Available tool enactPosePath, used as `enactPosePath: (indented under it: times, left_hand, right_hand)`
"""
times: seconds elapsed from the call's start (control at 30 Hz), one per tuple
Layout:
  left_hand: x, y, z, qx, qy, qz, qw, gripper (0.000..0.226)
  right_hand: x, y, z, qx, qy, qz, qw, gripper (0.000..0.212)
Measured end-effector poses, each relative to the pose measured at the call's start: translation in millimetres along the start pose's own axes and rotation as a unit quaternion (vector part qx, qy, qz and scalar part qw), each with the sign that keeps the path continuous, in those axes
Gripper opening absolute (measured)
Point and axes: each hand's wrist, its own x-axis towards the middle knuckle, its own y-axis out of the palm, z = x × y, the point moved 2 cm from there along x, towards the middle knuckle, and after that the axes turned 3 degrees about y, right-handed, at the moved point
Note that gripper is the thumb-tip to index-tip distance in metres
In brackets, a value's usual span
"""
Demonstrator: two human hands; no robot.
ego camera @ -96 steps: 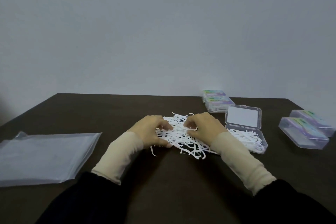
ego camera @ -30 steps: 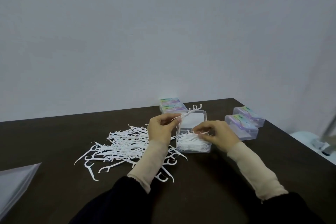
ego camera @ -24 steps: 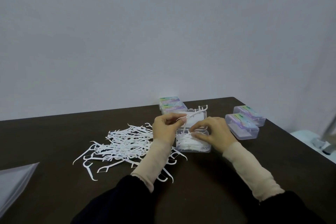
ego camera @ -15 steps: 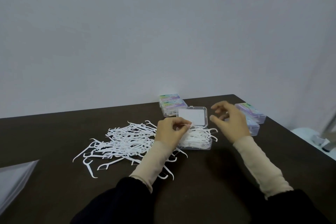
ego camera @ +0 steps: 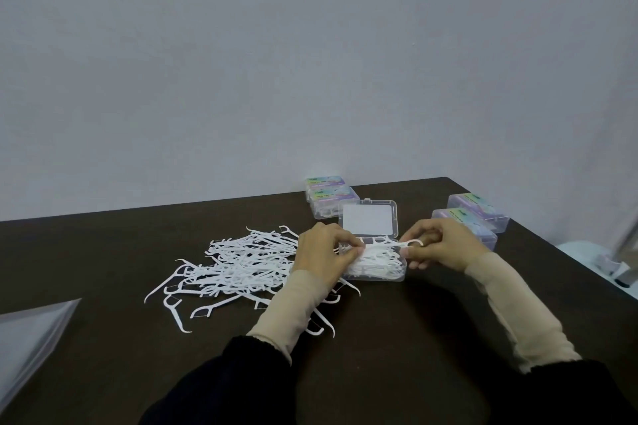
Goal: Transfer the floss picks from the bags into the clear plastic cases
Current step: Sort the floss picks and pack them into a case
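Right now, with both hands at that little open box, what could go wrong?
1. The open case looks heaped; picks stick up above its rim, so closing the lid might pinch them or spill some.
2. The right hand pinches one floss pick by its head; it may slip out of that small grip.
3. The left hand and sleeve lie over the loose pile, so moving the arm could scatter picks across the table.

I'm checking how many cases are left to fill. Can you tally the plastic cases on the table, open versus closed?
Open case, holding picks: 1
Closed cases behind it: 2
Closed cases on the right: 2
Total: 5
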Motion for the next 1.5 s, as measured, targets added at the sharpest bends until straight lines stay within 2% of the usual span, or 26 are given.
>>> enactPosePath:
  times: [0.07, 0.23, 0.3, 0.37, 0.5, 0.57, 0.67, 0.83, 0.93, 1.1, 1.27, 1.43, 1.5]
  left_hand:
    - [0, -1, 1, 0.001, -0.002, -0.006, 1.000, 0.006]
    - [1, 1, 4, -0.006, -0.002, 0.001, 1.000, 0.003]
    - [1, 2, 4, -0.019, 0.000, 0.008, 1.000, 0.006]
    - [0, 2, 3, -0.029, 0.008, 0.010, 0.999, 0.008]
    - [2, -3, 9, -0.148, -0.029, -0.058, 0.987, 0.016]
    - [3, -7, 14, -0.174, -0.046, -0.091, 0.979, 0.021]
    - [1, -8, 14, -0.119, -0.032, -0.084, 0.989, 0.022]
    - [-2, -3, 4, 0.024, 0.003, -0.035, 0.999, 0.023]
    - [-5, 0, 1, 0.108, -0.003, 0.008, 0.994, 0.022]
    - [-6, -2, 1, 0.131, -0.008, 0.013, 0.991, 0.020]
    - [-7, -3, 0, 0.135, -0.010, 0.015, 0.991, 0.018]
    - [-8, -2, 0, 0.128, -0.014, 0.005, 0.992, 0.018]
    - [-9, -2, -1, 0.129, -0.015, 0.001, 0.992, 0.019]
  right_hand:
    - [2, -2, -2, 0.009, -0.017, -0.034, 0.999, 0.015]
    - [6, -9, -7, 0.070, -0.019, -0.182, 0.981, 0.016]
    - [3, -11, -4, 0.103, -0.043, -0.202, 0.973, 0.017]
    - [1, -8, 1, 0.112, -0.072, -0.189, 0.973, 0.020]
    - [3, 14, 9, -0.011, -0.111, -0.115, 0.987, 0.015]
    - [6, 22, 10, -0.068, -0.120, -0.078, 0.987, 0.016]
    - [7, 27, 12, -0.127, -0.127, -0.062, 0.982, 0.019]
    - [5, 24, 10, -0.128, -0.125, -0.112, 0.978, 0.012]
    - [5, 23, 7, -0.204, -0.109, -0.112, 0.966, 0.014]
    - [3, 20, 8, -0.268, -0.124, -0.126, 0.947, 0.007]
    - [2, 20, 8, -0.224, -0.136, -0.106, 0.959, 0.008]
    - [2, 14, 8, -0.203, -0.124, -0.155, 0.959, 0.009]
    - [2, 14, 7, -0.217, -0.112, -0.146, 0.959, 0.008]
